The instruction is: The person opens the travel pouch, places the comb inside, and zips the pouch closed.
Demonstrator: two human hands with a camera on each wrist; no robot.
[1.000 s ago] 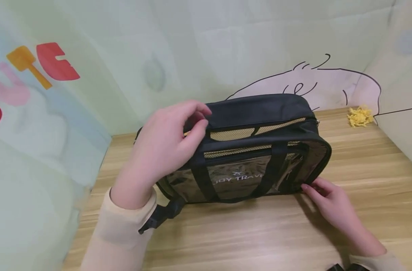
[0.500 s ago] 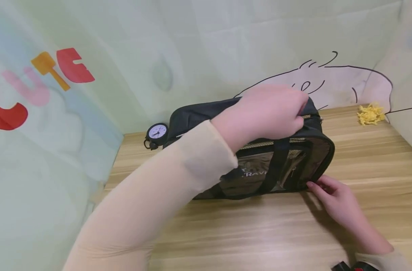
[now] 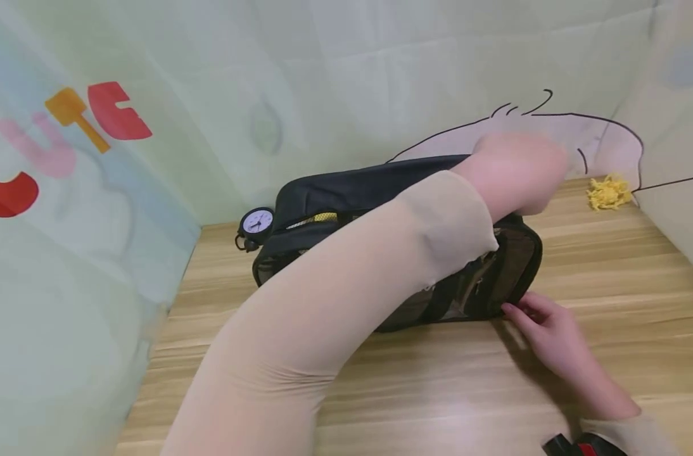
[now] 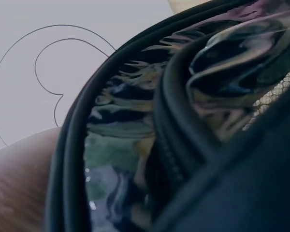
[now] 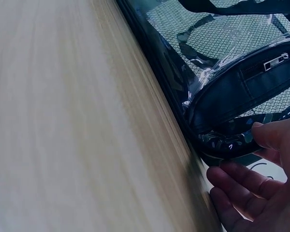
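The black bag [image 3: 346,190] with clear panels stands toward the back edge of the bench [image 3: 438,392]. The right hand [image 3: 557,335] pinches its lower front right corner between thumb and fingers. The left hand [image 3: 517,171], blurred, is at the bag's right end; whether its fingers grasp anything I cannot tell. A round dial [image 3: 257,221] sits near the bench's back left corner, a yellow tangle [image 3: 609,192] near the back right

1. Left sleeve [image 3: 324,304] slants across the travel bag [image 3: 346,187], blocking its front — left hand [image 3: 520,171] screens the upper right end.
2. Right hand [image 3: 552,339] bars the lower right corner.
3. Round clock [image 3: 256,221] crowds the left end.
4. Wood-grain tabletop [image 3: 438,392] gives passage in front — also between bag and yellow tangle [image 3: 609,192].
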